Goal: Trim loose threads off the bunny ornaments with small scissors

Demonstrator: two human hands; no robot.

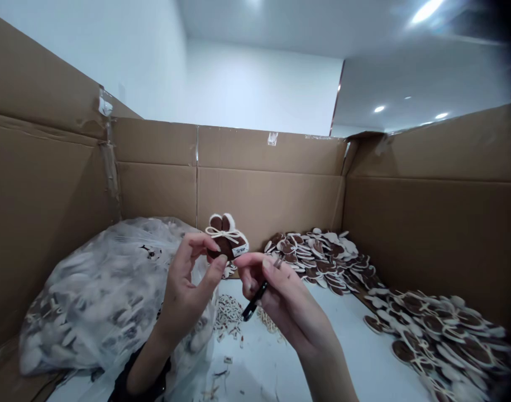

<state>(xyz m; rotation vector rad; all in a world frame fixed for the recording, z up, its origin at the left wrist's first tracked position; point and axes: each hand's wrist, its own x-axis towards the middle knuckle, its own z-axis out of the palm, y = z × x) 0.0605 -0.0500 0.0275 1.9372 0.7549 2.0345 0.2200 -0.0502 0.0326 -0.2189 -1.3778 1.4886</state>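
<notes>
brown bunny piece (224, 245) being held up right of the plastic bag (113, 273) | left hand (192, 279) pinching its bag-side edge | right hand (282, 296) curling round black tool (254, 302) | probably feeling light, soft; padded rim suiting pinches, bow (224, 234) likely loosening

a craft workshop by its look, cardboard walls (272, 195) around a table (368, 357), heaped pieces (318, 254), stuffed bag (108, 279)
</notes>
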